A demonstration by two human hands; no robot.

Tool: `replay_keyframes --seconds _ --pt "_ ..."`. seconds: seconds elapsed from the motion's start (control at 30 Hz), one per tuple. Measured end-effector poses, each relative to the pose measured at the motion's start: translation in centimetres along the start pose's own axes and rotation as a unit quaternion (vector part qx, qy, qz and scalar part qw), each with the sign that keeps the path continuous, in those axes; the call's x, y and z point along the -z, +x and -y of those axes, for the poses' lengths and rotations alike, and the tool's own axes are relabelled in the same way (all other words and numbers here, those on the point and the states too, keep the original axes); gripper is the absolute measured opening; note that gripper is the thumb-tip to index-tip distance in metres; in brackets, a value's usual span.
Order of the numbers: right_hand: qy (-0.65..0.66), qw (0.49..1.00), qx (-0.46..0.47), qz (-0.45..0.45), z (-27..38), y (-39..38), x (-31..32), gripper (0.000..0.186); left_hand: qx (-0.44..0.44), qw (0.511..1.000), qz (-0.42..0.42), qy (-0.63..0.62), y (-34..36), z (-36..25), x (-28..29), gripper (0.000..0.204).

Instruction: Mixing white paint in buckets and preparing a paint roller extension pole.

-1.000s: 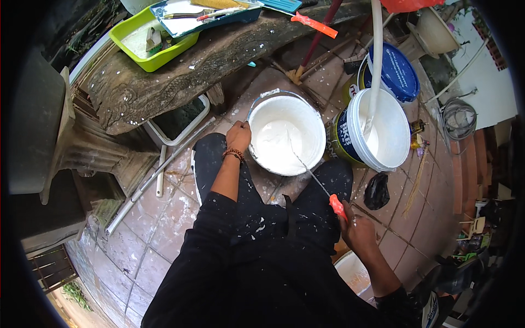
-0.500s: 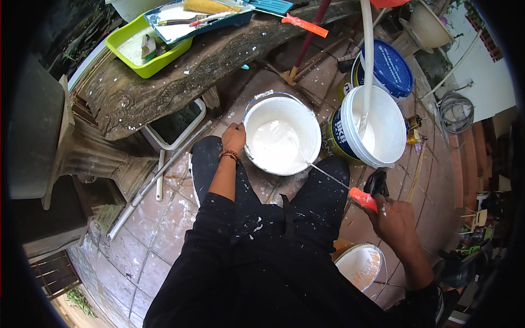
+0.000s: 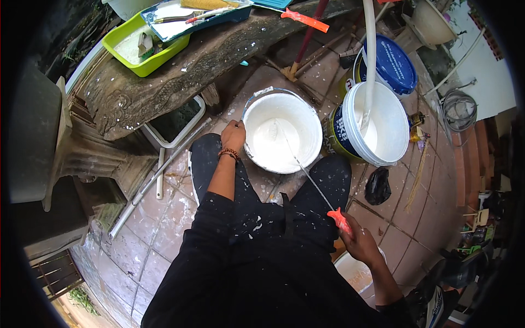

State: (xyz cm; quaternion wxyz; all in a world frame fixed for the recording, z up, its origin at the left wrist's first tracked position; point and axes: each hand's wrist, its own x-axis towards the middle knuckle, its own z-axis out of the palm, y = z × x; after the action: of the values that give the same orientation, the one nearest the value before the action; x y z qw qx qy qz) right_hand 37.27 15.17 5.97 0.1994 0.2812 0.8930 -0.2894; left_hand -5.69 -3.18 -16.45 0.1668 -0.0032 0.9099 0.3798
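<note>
Left hand [image 3: 234, 135] clamped on the rim of the round white plastic bucket of white paint [image 3: 283, 131], which stood on the tiled floor [image 3: 164, 229] between the knees. Right hand [image 3: 358, 242] gripped the thin metal stirring rod with a red handle [image 3: 306, 175] — tip sunk in paint. Judged best: brace the rim firmly, stir low and slow.

The right hand [image 3: 361, 243], gripping the orange-handled thin metal stirring rod [image 3: 306, 175], has drawn back toward the person's hip from beside the knee, tilting the rod lower, while its tip has moved across the round white paint-filled bucket [image 3: 282, 133].
</note>
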Motion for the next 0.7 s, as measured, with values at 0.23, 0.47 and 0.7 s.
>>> replay_keyframes --seconds 0.23,0.47,0.7 --pt "-0.157 0.985 0.024 -0.066 2.9 0.7 1.1 0.063 0.009 1.0 -0.007 0.001 0.0 0.1 0.0 0.04" --pt "-0.154 0.988 0.007 -0.016 4.7 -2.2 4.7 0.059 -0.002 1.0 -0.01 0.006 0.2 0.0 0.1 0.039" --pt "-0.114 0.992 0.025 -0.046 4.0 -1.0 2.0 0.055 0.011 1.0 0.001 0.005 0.1 -0.1 0.2 0.039"
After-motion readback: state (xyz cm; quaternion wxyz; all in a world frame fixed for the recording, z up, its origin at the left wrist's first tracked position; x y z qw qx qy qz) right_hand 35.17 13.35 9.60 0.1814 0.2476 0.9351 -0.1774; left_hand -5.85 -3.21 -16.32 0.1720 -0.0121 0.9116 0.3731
